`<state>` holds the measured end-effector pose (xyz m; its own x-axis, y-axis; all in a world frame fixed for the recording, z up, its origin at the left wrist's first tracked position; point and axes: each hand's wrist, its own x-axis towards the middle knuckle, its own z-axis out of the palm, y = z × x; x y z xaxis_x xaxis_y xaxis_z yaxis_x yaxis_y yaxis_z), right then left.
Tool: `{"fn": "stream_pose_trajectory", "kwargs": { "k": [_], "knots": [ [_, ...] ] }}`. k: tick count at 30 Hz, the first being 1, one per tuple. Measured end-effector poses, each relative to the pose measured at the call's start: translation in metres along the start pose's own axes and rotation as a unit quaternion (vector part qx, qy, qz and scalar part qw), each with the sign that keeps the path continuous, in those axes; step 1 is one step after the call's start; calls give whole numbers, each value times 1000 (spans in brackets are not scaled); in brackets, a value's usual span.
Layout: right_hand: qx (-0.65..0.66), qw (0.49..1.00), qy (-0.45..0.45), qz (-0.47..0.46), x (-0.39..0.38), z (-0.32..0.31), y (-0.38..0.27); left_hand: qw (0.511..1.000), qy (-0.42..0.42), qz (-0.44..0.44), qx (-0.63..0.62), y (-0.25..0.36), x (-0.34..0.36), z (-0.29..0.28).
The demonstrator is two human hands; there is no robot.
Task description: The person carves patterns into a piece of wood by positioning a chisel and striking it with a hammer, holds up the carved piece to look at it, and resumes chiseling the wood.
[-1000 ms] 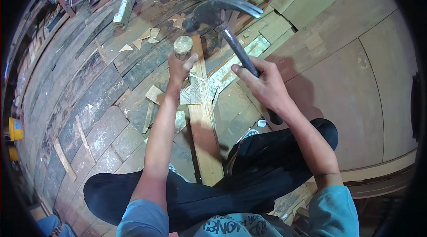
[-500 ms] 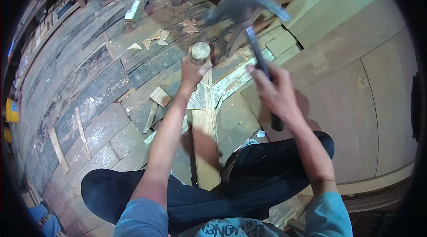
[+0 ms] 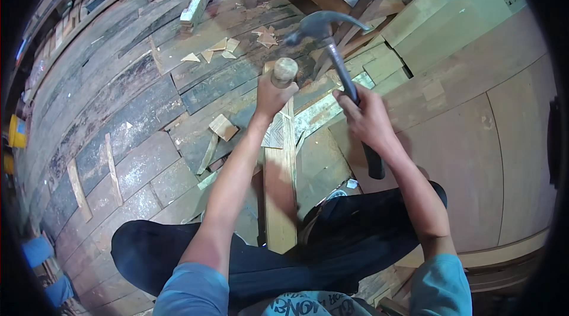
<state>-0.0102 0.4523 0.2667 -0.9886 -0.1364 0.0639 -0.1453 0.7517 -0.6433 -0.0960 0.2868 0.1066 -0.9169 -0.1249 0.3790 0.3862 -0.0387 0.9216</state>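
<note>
The left grip [image 3: 274, 98] is clenched around a worn, round-topped handle [image 3: 285, 69], held roughly upright over the plank [image 3: 280, 182], apparently for steadiness; the right grip [image 3: 370, 117] grasps the hammer [image 3: 339, 66] by its dark shaft, curved metal head aloft. The pale, grained plank lies between the legs [image 3: 373, 215], over scuffed floorboards [image 3: 142, 165].

The floor [image 3: 133, 168] is of worn, stained planks, with a white-topped block [image 3: 197, 3] at upper left of centre and angular pale chips [image 3: 208, 55] below it. Two thin wooden strips [image 3: 79, 190] lie at lower left, a small square block [image 3: 223, 127] lies left of centre, and a long board [image 3: 280, 197] runs up the middle of the frame.
</note>
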Motion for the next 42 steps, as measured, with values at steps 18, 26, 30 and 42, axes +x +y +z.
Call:
{"fn": "stream_pose_trajectory", "kwargs": {
  "k": [18,26,30,42],
  "knots": [
    [-30,999,9,-31,-3,2,-2,998,12,19,-57,3,-1,4],
    [-68,998,8,-13,-4,-10,-4,999,-5,29,-36,6,-3,10],
    [-127,991,-36,20,-6,-4,-3,999,10,32,-15,-2,-4,3],
    [19,977,180,-114,-2,-12,3,999,-29,13,27,-2,-4,11]
  ]
}}
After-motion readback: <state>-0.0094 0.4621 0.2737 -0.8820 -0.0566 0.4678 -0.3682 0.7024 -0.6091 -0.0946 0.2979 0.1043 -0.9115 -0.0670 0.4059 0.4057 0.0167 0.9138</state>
